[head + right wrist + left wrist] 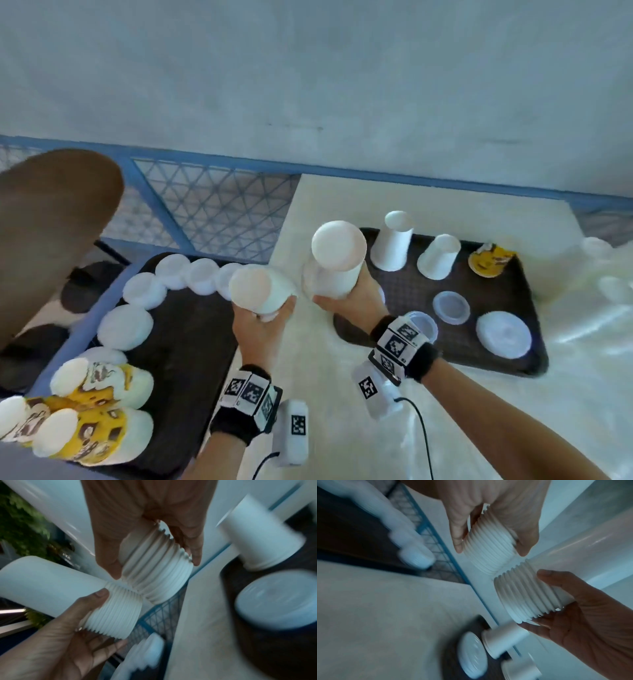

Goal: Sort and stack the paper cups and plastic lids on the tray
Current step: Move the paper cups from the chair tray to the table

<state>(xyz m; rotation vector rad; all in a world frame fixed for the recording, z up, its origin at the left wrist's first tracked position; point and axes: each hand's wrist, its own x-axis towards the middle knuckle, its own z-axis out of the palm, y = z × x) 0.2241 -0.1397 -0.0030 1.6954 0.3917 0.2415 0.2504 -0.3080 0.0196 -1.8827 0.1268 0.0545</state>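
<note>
In the head view my left hand [270, 308] grips the rim end of a stack of white paper cups [262, 287], bases up, between the two trays. My right hand [337, 298] grips a second, taller white cup stack [337, 260] at the left edge of the right tray [411, 291]. The left wrist view shows my left hand [491, 549] curled round ribbed cup rims [488, 555], which meet the other stack's rims [527, 597]. My right hand [155, 566] pinches its stack [154, 574] the same way. Two upturned white cups [392, 245] [438, 257], a yellow cup [491, 258] and lids [450, 307] [503, 335] sit on the right tray.
The dark left tray [191, 325] carries a curved row of white stacks [171, 274] and yellow patterned cup stacks [99, 411]. A blue wire fence [212, 205] runs behind. A brown rounded object [51, 222] stands at the left. Crinkled clear plastic [599, 308] covers the table's right.
</note>
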